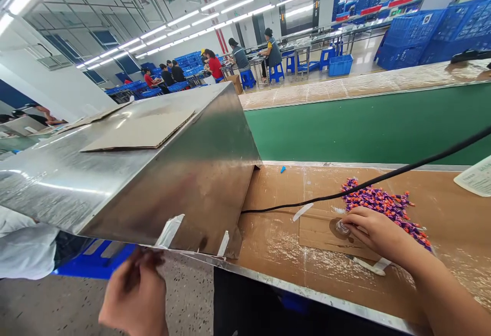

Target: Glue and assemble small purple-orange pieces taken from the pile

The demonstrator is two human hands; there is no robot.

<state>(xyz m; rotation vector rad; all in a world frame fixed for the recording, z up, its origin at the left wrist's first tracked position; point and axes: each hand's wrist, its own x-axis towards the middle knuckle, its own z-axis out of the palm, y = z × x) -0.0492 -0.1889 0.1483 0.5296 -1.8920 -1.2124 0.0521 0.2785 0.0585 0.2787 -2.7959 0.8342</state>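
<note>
My right hand (374,231) rests on the cardboard-covered bench (276,239), fingers curled round a small clear round piece (342,227). A pile of small purple and orange parts (379,204) lies just behind that hand. My left hand (134,295) hangs below the bench edge under the slanted steel cover (153,172), fingers bunched; what they hold, if anything, is hidden. A black cable (368,180) runs across the bench above the pile.
A sheet of cardboard (141,131) lies on the steel cover. A green conveyor belt (368,126) runs behind the bench. A printed paper (477,177) sits at the right edge. Blue crates (422,34) are stacked far right. Several seated people (238,57) work at distant tables.
</note>
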